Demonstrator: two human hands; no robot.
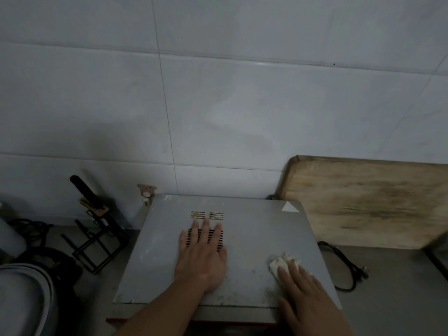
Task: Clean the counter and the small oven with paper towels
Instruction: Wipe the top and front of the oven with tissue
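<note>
The small oven stands on the counter, its grey metal top facing me, with vent slots near the back. My left hand lies flat with straight fingers over the vent slots in the middle of the top. My right hand presses a crumpled white paper towel against the oven top near its front right corner; the fingers lie flat over the towel, which sticks out beyond the fingertips. Specks of dirt dot the top around the towel.
A wooden cutting board leans on the tiled wall at the right. A black power cord lies on the counter right of the oven. A black wire rack and a grey lidded pot stand left.
</note>
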